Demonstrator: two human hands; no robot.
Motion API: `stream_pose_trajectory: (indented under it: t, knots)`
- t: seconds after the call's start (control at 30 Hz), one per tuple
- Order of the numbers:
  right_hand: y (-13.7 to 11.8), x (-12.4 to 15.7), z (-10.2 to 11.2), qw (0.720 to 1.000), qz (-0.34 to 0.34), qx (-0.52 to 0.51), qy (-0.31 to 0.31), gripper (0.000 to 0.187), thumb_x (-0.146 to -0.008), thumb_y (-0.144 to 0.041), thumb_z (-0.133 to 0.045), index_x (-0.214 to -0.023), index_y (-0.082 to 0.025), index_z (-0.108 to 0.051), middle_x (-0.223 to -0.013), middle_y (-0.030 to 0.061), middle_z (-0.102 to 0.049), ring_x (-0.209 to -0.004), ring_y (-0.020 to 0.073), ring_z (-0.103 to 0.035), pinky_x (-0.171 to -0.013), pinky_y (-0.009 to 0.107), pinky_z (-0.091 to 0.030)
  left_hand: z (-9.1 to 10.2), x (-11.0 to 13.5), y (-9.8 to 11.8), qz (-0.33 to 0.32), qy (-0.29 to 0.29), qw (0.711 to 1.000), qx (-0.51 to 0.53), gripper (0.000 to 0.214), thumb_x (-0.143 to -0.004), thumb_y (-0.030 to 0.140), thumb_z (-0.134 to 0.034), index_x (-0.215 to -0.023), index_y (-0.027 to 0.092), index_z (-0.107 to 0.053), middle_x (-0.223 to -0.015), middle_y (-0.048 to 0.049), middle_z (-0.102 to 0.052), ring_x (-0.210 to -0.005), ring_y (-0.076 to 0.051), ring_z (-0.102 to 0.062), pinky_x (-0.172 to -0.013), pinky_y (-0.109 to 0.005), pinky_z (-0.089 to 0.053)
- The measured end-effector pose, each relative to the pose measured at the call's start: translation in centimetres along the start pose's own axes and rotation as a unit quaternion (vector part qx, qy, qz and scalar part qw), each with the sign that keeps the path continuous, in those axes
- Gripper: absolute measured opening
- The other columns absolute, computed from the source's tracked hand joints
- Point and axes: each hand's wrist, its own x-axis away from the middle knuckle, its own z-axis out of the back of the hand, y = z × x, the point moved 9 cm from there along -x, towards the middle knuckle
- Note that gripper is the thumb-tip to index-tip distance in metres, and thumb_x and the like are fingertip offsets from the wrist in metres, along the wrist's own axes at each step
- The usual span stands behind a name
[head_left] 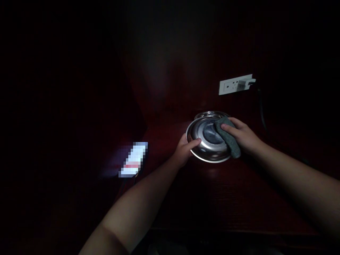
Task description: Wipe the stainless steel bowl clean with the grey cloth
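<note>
A shiny steel bowl (204,148) sits tilted on a dark red wooden tabletop (212,198). My left hand (184,150) grips its near left rim, thumb laid over the edge. My right hand (243,136) presses a grey cloth (231,140) against the bowl's right side, fingers wrapped over the cloth. A second steel rim (211,114) shows just behind the bowl. The room is very dark, so little else is visible.
A white wall socket (235,85) with a plug in it is mounted behind the bowl; a dark cable (261,106) drops from it to the right. A bright, blurred rectangular screen (133,160) lies to the left of my left arm.
</note>
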Motion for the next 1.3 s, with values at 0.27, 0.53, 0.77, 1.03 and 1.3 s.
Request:
stream_pose_trajectory:
  t: [0.27, 0.53, 0.77, 1.03, 1.3]
  knots:
    - [-0.1, -0.2, 0.2, 0.999, 0.013, 0.037, -0.018, 0.038, -0.067, -0.047, -0.07, -0.098, -0.027, -0.063, -0.095, 0.0013, -0.065, -0.09, 0.0237, -0.061, -0.081, 0.039, -0.048, 0.5, -0.1, 0.0, 0.003, 0.028, 1.0, -0.011, 0.049, -0.06, 0.026, -0.075, -0.104, 0.017, -0.058, -0.102, -0.0076, -0.065, -0.1, -0.026, -0.059, -0.089, -0.04, -0.043]
    - [-0.5, -0.1, 0.0, 0.998, 0.013, 0.045, -0.032, 0.037, -0.066, -0.047, -0.069, -0.097, -0.028, -0.063, -0.094, 0.0015, -0.066, -0.089, 0.0264, -0.063, -0.079, 0.042, -0.05, 0.3, -0.2, 0.1, 0.004, 0.01, 1.0, -0.019, 0.047, -0.06, 0.025, -0.075, -0.103, 0.016, -0.059, -0.101, -0.0077, -0.066, -0.098, -0.025, -0.06, -0.089, -0.039, -0.043]
    - [-0.3, -0.1, -0.1, 0.997, 0.008, 0.06, -0.041, 0.039, -0.067, -0.048, -0.068, -0.098, -0.026, -0.063, -0.095, 0.0022, -0.066, -0.088, 0.0258, -0.063, -0.079, 0.042, -0.05, 0.4, -0.3, -0.4, 0.027, 0.012, 0.999, -0.012, 0.048, -0.059, 0.024, -0.075, -0.104, 0.016, -0.059, -0.103, -0.0088, -0.066, -0.099, -0.024, -0.06, -0.089, -0.039, -0.042]
    - [0.4, -0.3, -0.1, 0.996, -0.009, 0.08, -0.05, 0.042, -0.067, -0.049, -0.069, -0.102, -0.026, -0.063, -0.096, 0.0036, -0.067, -0.087, 0.0259, -0.063, -0.079, 0.043, -0.05, 0.5, -0.3, -1.1, 0.057, 0.017, 0.998, -0.004, 0.042, -0.06, 0.024, -0.073, -0.099, 0.015, -0.061, -0.094, -0.0075, -0.068, -0.09, -0.022, -0.063, -0.086, -0.037, -0.045]
    - [1.0, -0.3, -0.3, 0.995, -0.04, 0.069, -0.06, 0.041, -0.067, -0.05, -0.069, -0.1, -0.026, -0.063, -0.094, 0.0033, -0.067, -0.085, 0.0253, -0.064, -0.079, 0.042, -0.051, 0.9, -0.4, -1.7, 0.075, 0.035, 0.997, -0.006, 0.036, -0.064, 0.023, -0.071, -0.098, 0.015, -0.061, -0.089, -0.0068, -0.068, -0.082, -0.019, -0.064, -0.083, -0.037, -0.046]
